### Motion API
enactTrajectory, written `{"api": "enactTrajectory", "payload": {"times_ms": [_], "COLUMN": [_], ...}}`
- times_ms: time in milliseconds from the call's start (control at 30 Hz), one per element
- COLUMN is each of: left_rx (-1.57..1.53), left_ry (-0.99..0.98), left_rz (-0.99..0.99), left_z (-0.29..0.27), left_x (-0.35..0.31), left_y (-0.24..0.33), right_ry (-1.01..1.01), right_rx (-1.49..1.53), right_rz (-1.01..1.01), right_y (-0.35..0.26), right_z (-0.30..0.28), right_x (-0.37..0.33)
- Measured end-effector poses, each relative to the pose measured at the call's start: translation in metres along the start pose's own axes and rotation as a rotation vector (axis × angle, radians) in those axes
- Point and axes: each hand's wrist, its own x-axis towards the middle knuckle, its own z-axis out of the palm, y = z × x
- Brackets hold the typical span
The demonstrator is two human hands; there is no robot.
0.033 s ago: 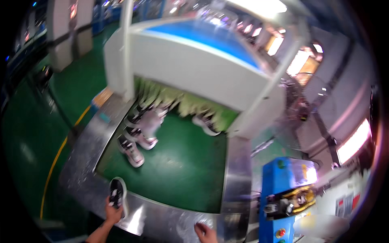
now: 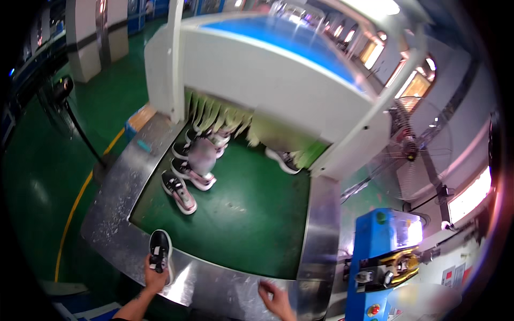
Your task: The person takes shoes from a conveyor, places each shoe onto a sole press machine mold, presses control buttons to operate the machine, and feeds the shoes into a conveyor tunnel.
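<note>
Left hand [image 2: 155, 279]: fingers wrapped around heel end of black shoe [image 2: 159, 247] with white sole, toe pointing away, at near edge of metal frame [image 2: 322, 224], toward near-left corner. Right hand [image 2: 276, 300]: fingers half-curled, thumb apart, grasping nothing, by near edge toward near-right corner. Green belt [image 2: 251, 219] inside frame: row of shoes [image 2: 179, 191] along left edge; lone shoe [image 2: 284, 161] at far-right corner, partly under pale-green fringe [image 2: 218, 113].

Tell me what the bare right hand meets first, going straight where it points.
Probably the flat, silver metal border just ahead of the right hand, then the flat green surface inside it; the hand's height above the metal is unclear.
</note>
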Motion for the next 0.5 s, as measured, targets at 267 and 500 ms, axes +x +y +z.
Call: {"api": "enactTrajectory", "payload": {"times_ms": [267,500], "left_rx": [0.106,0.060], "left_ry": [0.038,0.038], "left_rz": [0.019,-0.095], "left_z": [0.001,-0.010], "left_x": [0.066,0.066], "left_y": [0.015,0.022], "right_ry": [-0.511,-0.385], "right_rx": [-0.365,-0.230], "right_rz": [-0.353,-0.170], "right_y": [-0.141,-0.147], "right_z": [0.235,0.286], "right_x": [0.398,0.418]}}
